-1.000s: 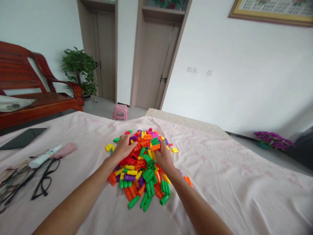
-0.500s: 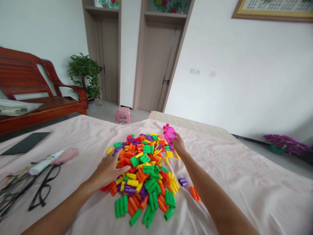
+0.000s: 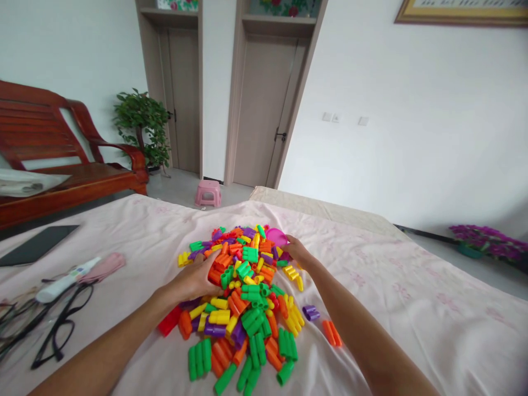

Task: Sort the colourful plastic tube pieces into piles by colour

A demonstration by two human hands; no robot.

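Note:
A heap of colourful plastic building blocks (image 3: 249, 254) lies on the bedsheet, with joined tubes in green, orange, yellow, purple and red. My left hand (image 3: 198, 279) presses into the heap's left side, thumb and fingers apart around orange and green blocks; some fingertips are hidden among them. At the far right edge of the heap, my right hand (image 3: 299, 253) has its fingers on a round pink plastic piece (image 3: 276, 237). That piece rests low against the blocks, partly covered. Its grip looks closed at the rim, though the lower fingers are hidden.
A purple block (image 3: 311, 313) and an orange block (image 3: 332, 333) lie apart on the pale sheet (image 3: 396, 330). On the left are eyeglasses (image 3: 61, 330), a white tube (image 3: 66, 280), a pink cloth (image 3: 103, 268) and a dark tablet (image 3: 39, 245). A pink stool (image 3: 208, 193) stands beyond.
My right hand has lowered the pink piece from above the heap down onto its far right side. My left hand has moved right, deeper into the blocks. Some blocks have shifted.

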